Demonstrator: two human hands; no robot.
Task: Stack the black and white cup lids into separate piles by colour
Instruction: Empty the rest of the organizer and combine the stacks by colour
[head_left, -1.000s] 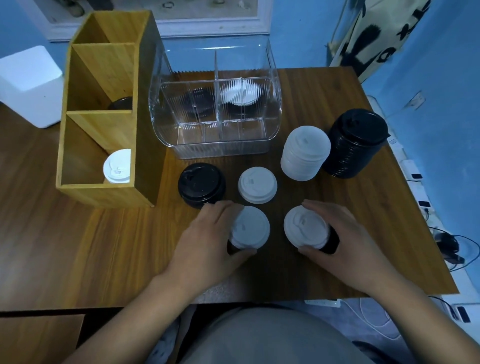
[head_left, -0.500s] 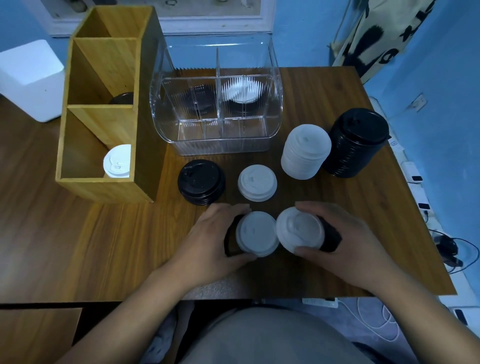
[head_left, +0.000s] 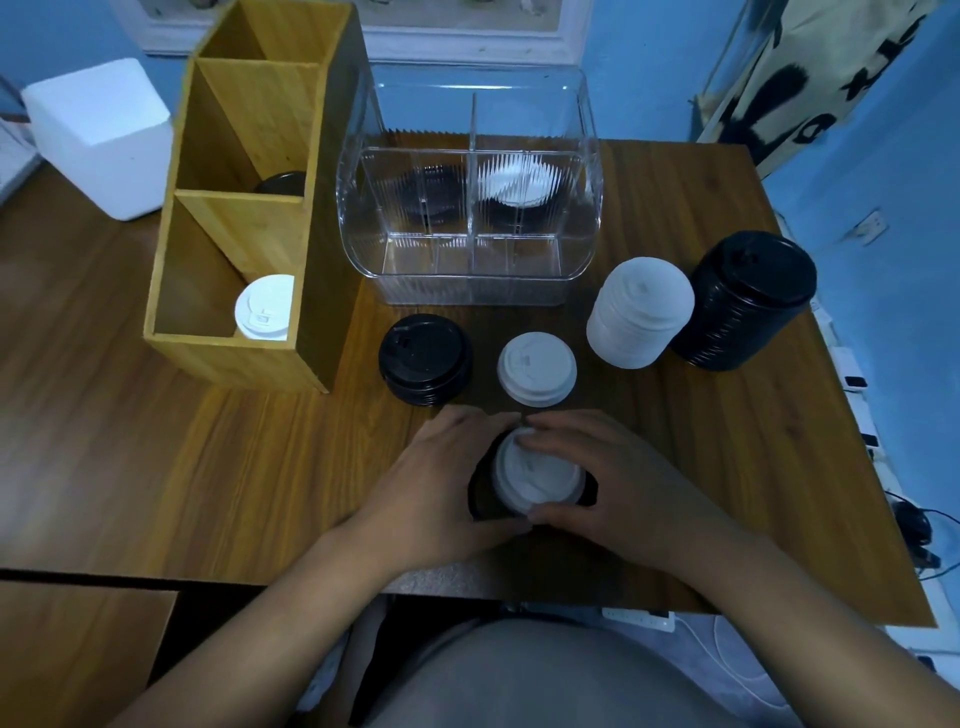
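The rack (head_left: 311, 260) at the table's (head_left: 208, 467) 10 o'clock has a white lid (head_left: 264, 309) in its nearest bay and a black lid (head_left: 280, 183) in the middle bay. The clear bin (head_left: 467, 280) at 12 holds a dark lid (head_left: 431, 195) in its left section and a pale lid (head_left: 519, 182) in its right.

At 2 o'clock a tall white stack (head_left: 641, 312) stands just beside a tall black stack (head_left: 745, 301). At centre sit a low black pile (head_left: 425, 358) and, at its 3 o'clock, a low white pile (head_left: 536, 368).

At 6 o'clock the white top lid (head_left: 535, 475) lies on a black base (head_left: 480, 499). The left hand (head_left: 441, 488) curls close-set fingers round the base's 9 o'clock side. The right hand (head_left: 623, 483) pinches the top lid, fingertips at 12, thumb at 6.
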